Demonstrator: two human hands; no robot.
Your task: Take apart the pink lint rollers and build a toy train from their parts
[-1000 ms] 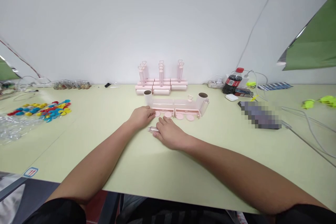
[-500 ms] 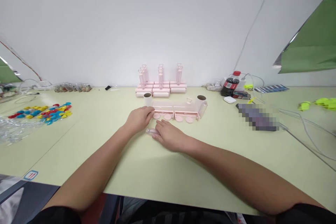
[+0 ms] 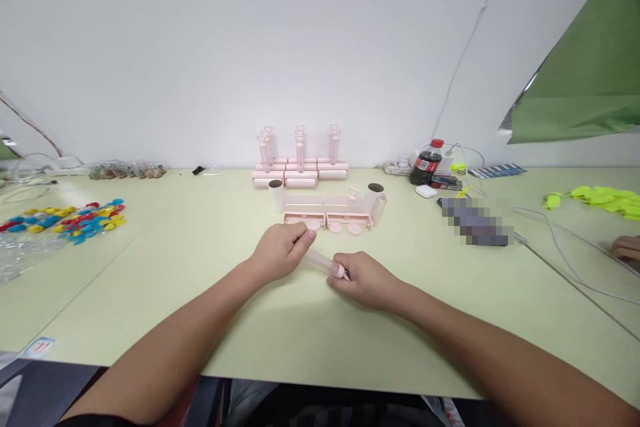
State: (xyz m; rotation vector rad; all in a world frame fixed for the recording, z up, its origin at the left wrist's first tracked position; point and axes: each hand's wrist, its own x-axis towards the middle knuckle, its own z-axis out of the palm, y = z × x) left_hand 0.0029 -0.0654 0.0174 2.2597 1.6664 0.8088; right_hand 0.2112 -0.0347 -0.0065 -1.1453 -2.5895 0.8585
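Note:
Between my hands a clear tube with a pink end (image 3: 323, 262) lies slanted just above the table. My left hand (image 3: 281, 250) is closed round its upper left end. The fingers of my right hand (image 3: 367, 280) grip the pink end at the lower right. Just beyond my hands are two open pink cases (image 3: 349, 219) with clear lids, several pink discs (image 3: 354, 229) lying along their front. White cardboard rolls (image 3: 375, 196) stand at either side of the cases. A second clear tube (image 3: 380, 208) leans by the right roll.
Several closed pink cases (image 3: 301, 179) with upright clear tubes stand by the wall. Coloured plastic pieces (image 3: 95, 219) and clear bags lie left. To the right are a cola bottle (image 3: 427, 163), a blurred-out dark object (image 3: 473, 221), cables, yellow-green pieces (image 3: 607, 200) and another person's hand (image 3: 627, 248).
The tube has been lifted and now spans both hands. My right hand moved right to its pink end; my left hand came nearer and closed on the other end. Another person's hand appeared at right.

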